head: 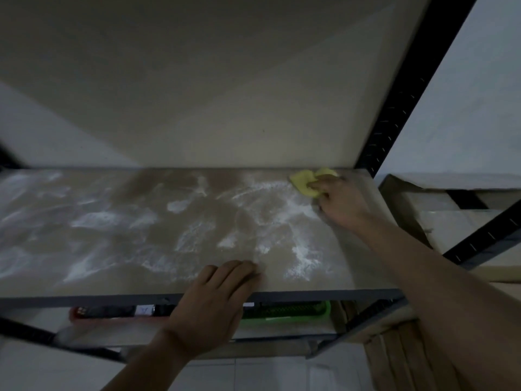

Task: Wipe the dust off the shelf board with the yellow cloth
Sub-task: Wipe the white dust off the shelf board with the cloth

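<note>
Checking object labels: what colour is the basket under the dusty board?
Bright green; the basket shows just below the shelf board's front edge in the head view.

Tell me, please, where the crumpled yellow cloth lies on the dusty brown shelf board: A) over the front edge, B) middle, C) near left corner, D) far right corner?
D: the crumpled yellow cloth lies at the far right corner of the dusty brown shelf board, by the black metal upright, held under the right hand.
</note>
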A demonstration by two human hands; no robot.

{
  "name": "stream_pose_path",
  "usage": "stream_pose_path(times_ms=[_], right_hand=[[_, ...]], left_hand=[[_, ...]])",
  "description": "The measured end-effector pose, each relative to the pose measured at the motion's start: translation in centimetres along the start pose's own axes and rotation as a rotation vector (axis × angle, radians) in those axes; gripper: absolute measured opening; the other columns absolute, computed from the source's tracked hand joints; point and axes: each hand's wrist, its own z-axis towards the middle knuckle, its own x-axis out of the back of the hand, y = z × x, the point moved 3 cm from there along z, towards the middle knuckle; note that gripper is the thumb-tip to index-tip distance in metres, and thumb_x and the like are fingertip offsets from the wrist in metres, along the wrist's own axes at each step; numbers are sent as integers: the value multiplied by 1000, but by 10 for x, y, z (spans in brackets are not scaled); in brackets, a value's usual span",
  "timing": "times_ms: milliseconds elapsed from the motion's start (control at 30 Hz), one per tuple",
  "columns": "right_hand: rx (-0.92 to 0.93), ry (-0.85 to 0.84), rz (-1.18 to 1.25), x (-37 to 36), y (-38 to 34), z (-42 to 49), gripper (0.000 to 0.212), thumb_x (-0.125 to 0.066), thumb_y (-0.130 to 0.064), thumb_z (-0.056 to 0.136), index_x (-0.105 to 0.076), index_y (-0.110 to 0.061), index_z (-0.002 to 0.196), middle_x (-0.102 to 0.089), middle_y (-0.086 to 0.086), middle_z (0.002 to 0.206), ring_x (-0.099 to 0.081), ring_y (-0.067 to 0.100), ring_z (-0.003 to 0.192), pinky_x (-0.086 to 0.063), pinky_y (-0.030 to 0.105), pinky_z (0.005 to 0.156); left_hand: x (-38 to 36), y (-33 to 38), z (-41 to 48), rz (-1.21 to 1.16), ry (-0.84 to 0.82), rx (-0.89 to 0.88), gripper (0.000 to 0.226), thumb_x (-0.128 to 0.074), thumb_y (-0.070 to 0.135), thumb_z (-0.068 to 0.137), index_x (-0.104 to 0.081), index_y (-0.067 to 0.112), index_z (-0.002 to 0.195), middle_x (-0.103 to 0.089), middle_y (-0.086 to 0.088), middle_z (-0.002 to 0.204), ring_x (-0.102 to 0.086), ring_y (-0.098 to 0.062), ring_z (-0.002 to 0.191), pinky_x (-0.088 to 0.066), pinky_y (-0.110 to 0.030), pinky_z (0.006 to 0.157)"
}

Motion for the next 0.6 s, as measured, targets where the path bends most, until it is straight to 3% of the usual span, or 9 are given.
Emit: stream_pose_path(times_ms=[67, 133, 233, 300, 400, 533, 600], right_hand=[[63, -74, 189, 2, -14, -4, 35, -55, -12, 87, -70, -22, 117, -62, -5, 130, -56, 19, 118, -36, 23, 99], [-13, -65, 231, 12, -10, -6, 33, -51, -19, 91, -68, -21, 118, -61, -5, 122, -56, 19, 115, -39, 26, 97], [-227, 131, 43, 26, 24, -8, 39, -45, -29, 90, -63, -17, 122, -54, 11, 130, -57, 35, 109, -47, 39, 95], [-290, -6, -125, 17, 32, -24, 39, -42, -31, 93, -59, -18, 125, -49, 14, 133, -52, 35, 112, -45, 41, 95], [-145, 8, -179, -11, 4, -56, 56, -19, -42, 90, -53, -18, 129, -46, 12, 136, -45, 30, 118, -41, 43, 96], [28, 61, 56, -33, -57, -70, 40, -41, -23, 93, -57, -22, 129, -43, 9, 135, -44, 30, 113, -42, 39, 93], [-27, 116, 114, -22, -56, -64, 37, -44, -17, 95, -58, -20, 129, -44, 10, 134, -45, 28, 112, -41, 36, 93]], left_hand=[[0, 0, 0, -2, -3, -3, 48, -48, 29, 92, -51, 16, 138, -60, -8, 140, -49, -25, 125, -36, -35, 96], [0, 0, 1, -9, -1, -7, 47, -49, 28, 92, -55, 15, 137, -59, -8, 139, -49, -25, 124, -35, -34, 94], [3, 1, 2, -20, -14, -3, 46, -48, 27, 92, -56, 16, 137, -60, -6, 139, -50, -24, 124, -34, -33, 94], [4, 1, 2, -30, -11, -2, 46, -48, 26, 92, -55, 17, 137, -59, -5, 139, -50, -23, 124, -33, -32, 94], [4, 1, 2, -30, -23, -2, 47, -48, 25, 91, -56, 16, 136, -58, -6, 139, -49, -24, 124, -34, -33, 93], [3, 1, 1, -65, -20, 8, 45, -48, 23, 93, -56, 17, 137, -57, -6, 142, -50, -25, 126, -34, -33, 93], [4, 2, 1, -84, -13, 10, 45, -49, 22, 92, -56, 18, 137, -56, -5, 141, -49, -25, 127, -34, -33, 94]])
